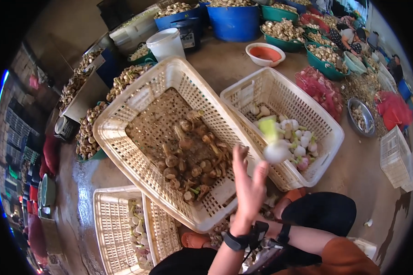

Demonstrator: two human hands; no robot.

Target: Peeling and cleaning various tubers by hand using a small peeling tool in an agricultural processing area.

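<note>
My left hand [248, 190] is raised over the near right end of a white plastic crate [170, 68], its fingers and thumb apart and nothing in its grasp. Just right of its fingertips a blurred white garlic bulb [276, 152] with a green stem hangs in the air. Below it, a second white crate [328, 151] holds several trimmed garlic bulbs [300, 149]. Brown, unpeeled garlic [197, 172] lies in the tilted first crate. My right hand [268, 225] is low, mostly hidden behind my left wrist; its fingers do not show.
A third crate [108, 220] with trimmed garlic stands at lower left. Blue tubs [234, 23] and green basins [284, 43] full of garlic line the back. A red net sack [319, 91] and a metal bowl [361, 118] lie right. People sit at far right.
</note>
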